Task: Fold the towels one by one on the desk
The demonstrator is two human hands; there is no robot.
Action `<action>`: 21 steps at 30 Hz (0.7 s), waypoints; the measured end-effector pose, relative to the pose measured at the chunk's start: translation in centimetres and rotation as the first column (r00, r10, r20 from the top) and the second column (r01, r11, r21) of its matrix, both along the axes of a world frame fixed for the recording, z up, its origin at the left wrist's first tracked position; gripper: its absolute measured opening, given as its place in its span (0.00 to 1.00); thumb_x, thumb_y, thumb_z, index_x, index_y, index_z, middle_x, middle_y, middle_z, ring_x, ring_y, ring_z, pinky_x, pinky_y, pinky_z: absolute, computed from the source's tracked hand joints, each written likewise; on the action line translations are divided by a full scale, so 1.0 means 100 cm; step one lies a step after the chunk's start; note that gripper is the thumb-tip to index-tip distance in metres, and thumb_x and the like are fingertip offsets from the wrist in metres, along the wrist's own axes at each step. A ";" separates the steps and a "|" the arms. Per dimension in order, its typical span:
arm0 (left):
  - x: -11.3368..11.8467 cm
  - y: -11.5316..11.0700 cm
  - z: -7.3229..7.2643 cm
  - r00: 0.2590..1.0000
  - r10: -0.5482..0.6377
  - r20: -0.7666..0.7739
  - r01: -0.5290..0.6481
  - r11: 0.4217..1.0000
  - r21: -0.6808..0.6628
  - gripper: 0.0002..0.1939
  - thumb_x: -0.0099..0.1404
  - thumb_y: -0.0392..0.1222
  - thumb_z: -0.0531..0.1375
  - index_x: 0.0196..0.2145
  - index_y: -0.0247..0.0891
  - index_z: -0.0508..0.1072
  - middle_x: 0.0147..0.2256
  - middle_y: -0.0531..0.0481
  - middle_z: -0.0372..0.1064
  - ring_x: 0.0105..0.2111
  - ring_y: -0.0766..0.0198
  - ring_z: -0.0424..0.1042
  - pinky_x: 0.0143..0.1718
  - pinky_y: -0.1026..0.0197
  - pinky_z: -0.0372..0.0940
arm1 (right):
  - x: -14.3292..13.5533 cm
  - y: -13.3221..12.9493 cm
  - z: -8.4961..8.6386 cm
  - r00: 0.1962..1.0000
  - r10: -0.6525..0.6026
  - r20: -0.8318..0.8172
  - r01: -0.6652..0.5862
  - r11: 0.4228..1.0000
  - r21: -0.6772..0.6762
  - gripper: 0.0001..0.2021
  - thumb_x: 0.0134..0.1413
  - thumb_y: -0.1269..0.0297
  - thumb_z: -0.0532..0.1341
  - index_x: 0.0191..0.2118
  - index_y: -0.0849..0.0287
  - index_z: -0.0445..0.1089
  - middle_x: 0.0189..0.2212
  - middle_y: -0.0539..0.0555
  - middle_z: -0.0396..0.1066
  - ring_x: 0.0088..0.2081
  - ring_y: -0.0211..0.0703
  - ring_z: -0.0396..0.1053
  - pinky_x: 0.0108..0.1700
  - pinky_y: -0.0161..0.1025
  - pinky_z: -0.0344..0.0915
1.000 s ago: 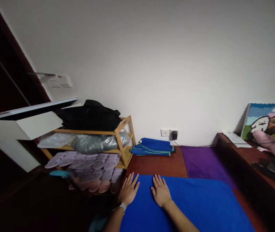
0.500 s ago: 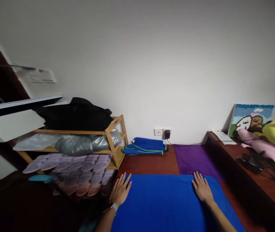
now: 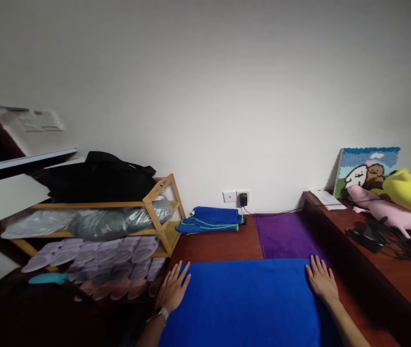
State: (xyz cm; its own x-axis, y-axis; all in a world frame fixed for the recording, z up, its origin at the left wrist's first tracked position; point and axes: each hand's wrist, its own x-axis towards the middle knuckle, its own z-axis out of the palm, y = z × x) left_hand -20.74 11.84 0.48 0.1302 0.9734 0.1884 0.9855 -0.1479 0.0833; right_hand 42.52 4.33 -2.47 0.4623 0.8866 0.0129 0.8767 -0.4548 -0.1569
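Note:
A plain blue cloth [image 3: 245,303] lies spread flat over the reddish-brown wooden surface, reaching the bottom of the view. At its far left corner my left hand [image 3: 173,287] rests flat, fingers spread. My right hand [image 3: 323,279] presses palm down on the far right corner, its fingers stretched out and apart. Beyond the blue cloth, a purple cloth [image 3: 287,233] lies flat near the wall, and the blue one covers part of it. Left of that sits a folded blue cloth with green edging [image 3: 211,220].
A wooden rack [image 3: 162,212] at left holds a black bag [image 3: 100,180], plastic-wrapped bundles and several slippers [image 3: 109,250]. A black plug [image 3: 243,199] is in the wall socket. On the raised ledge at right are plush toys [image 3: 390,207], a dog picture [image 3: 368,166] and tangled cables [image 3: 390,241].
My right hand has slid rightward along the cloth's far edge to its corner. My left hand stays at the left corner. The view has turned slightly to the right.

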 end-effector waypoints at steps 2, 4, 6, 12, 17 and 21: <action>0.001 -0.001 0.000 1.000 -0.002 -0.002 0.002 1.000 0.004 0.30 0.75 0.57 0.45 0.70 0.50 0.56 0.72 0.47 0.51 0.70 0.53 0.51 0.69 0.45 0.48 | -0.008 0.001 0.009 0.999 -0.030 0.025 0.030 0.999 0.022 0.38 0.65 0.47 0.40 0.73 0.65 0.48 0.73 0.60 0.45 0.73 0.55 0.41 0.72 0.57 0.40; 0.002 -0.002 0.001 1.000 -0.003 0.003 0.003 1.000 -0.001 0.30 0.75 0.57 0.45 0.70 0.50 0.55 0.72 0.47 0.50 0.71 0.53 0.51 0.69 0.45 0.48 | -0.036 0.005 0.025 0.999 0.006 0.043 -0.010 0.997 0.081 0.37 0.66 0.49 0.39 0.72 0.70 0.50 0.73 0.63 0.46 0.74 0.57 0.39 0.72 0.57 0.38; 0.003 -0.002 0.002 1.000 -0.003 0.014 0.003 1.000 -0.012 0.30 0.75 0.57 0.45 0.71 0.50 0.55 0.72 0.47 0.49 0.71 0.52 0.50 0.69 0.44 0.48 | -0.086 0.010 0.044 0.987 0.157 0.018 -0.158 0.976 0.149 0.36 0.68 0.51 0.38 0.71 0.72 0.51 0.72 0.64 0.46 0.74 0.57 0.37 0.73 0.56 0.36; 0.002 -0.003 0.003 1.000 -0.007 0.022 0.008 0.999 -0.037 0.30 0.76 0.58 0.44 0.71 0.49 0.54 0.72 0.46 0.48 0.71 0.52 0.49 0.69 0.45 0.47 | -0.284 0.017 0.070 0.650 0.733 -0.201 -0.699 0.680 0.221 0.34 0.71 0.47 0.38 0.74 0.59 0.44 0.73 0.53 0.43 0.74 0.47 0.39 0.74 0.50 0.37; -0.002 0.000 -0.003 1.000 -0.015 0.021 0.015 1.000 -0.010 0.30 0.76 0.58 0.44 0.71 0.49 0.55 0.72 0.46 0.48 0.71 0.52 0.50 0.69 0.44 0.48 | -0.314 0.015 0.060 0.626 0.736 -0.256 -0.724 0.671 0.160 0.34 0.70 0.45 0.39 0.74 0.58 0.44 0.73 0.54 0.41 0.74 0.48 0.38 0.74 0.51 0.36; -0.001 0.000 -0.004 1.000 -0.014 0.025 0.014 1.000 0.000 0.30 0.76 0.58 0.44 0.71 0.50 0.55 0.72 0.46 0.49 0.71 0.52 0.50 0.69 0.44 0.48 | -0.232 0.009 0.054 0.792 0.580 -0.188 -0.576 0.813 0.084 0.36 0.70 0.43 0.38 0.73 0.61 0.45 0.73 0.55 0.42 0.74 0.48 0.38 0.74 0.52 0.35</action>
